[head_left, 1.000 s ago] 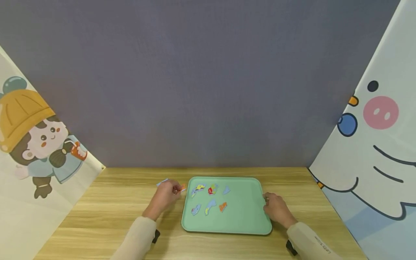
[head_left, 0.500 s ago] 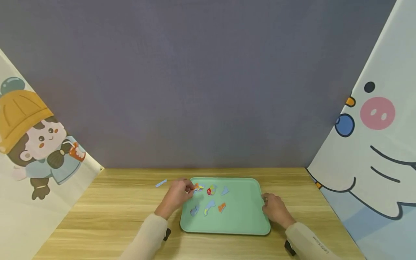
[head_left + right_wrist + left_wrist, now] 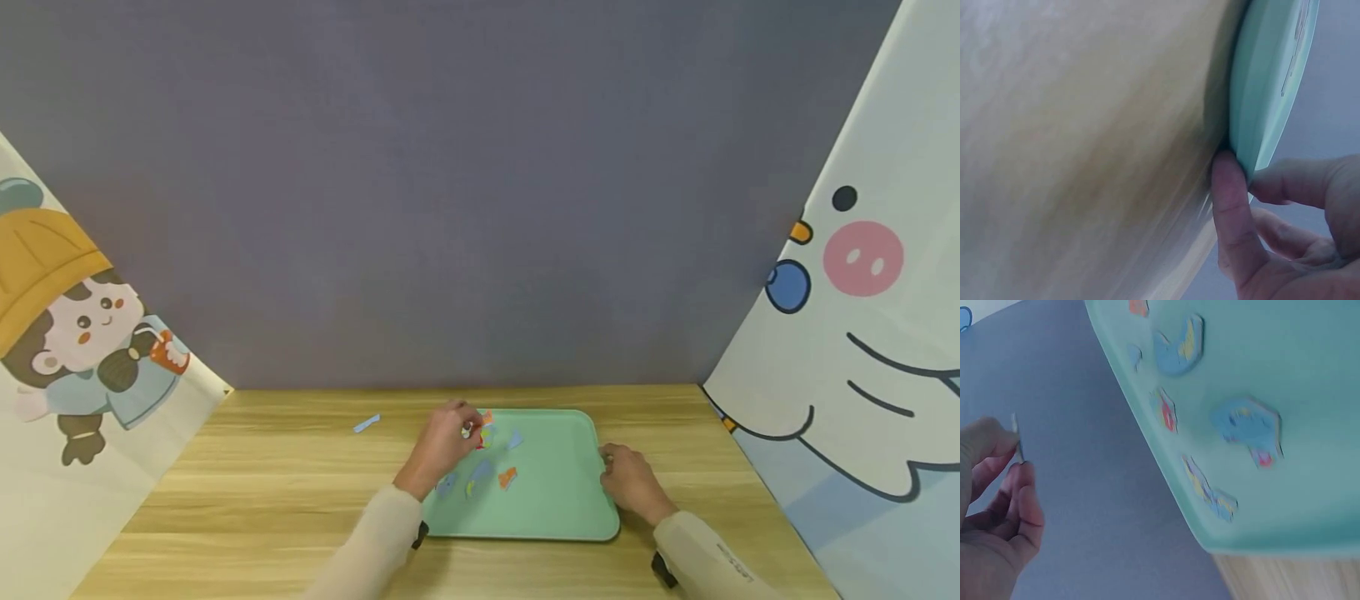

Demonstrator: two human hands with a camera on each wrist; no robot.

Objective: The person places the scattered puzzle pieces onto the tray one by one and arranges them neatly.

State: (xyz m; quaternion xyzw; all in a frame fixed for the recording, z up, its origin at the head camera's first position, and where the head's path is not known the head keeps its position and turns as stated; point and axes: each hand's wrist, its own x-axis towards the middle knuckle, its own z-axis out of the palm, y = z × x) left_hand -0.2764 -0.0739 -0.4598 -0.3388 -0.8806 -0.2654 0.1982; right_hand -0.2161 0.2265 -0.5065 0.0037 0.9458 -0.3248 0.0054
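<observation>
My left hand (image 3: 446, 443) pinches a thin orange puzzle piece (image 3: 487, 417) between thumb and fingertips, over the far left part of the green tray (image 3: 558, 492). In the left wrist view that held piece (image 3: 1017, 440) shows edge-on. Several flat puzzle pieces lie spread on the tray, among them an orange piece (image 3: 507, 477), a light blue piece (image 3: 514, 440) and a blue and yellow piece (image 3: 477, 477). My left hand hides part of the tray's left side. At the right rim, my right hand (image 3: 632, 479) grips the tray edge (image 3: 1254, 125) between thumb and finger.
A pale blue strip-shaped piece (image 3: 367, 423) lies on the wooden table (image 3: 285, 483), left of the tray. A grey panel (image 3: 480, 208) stands behind the table. Printed cartoon panels rise on the left and right.
My left hand has moved right from the table beside the tray to above it, carrying the orange puzzle piece. The right hand keeps its grip on the tray rim.
</observation>
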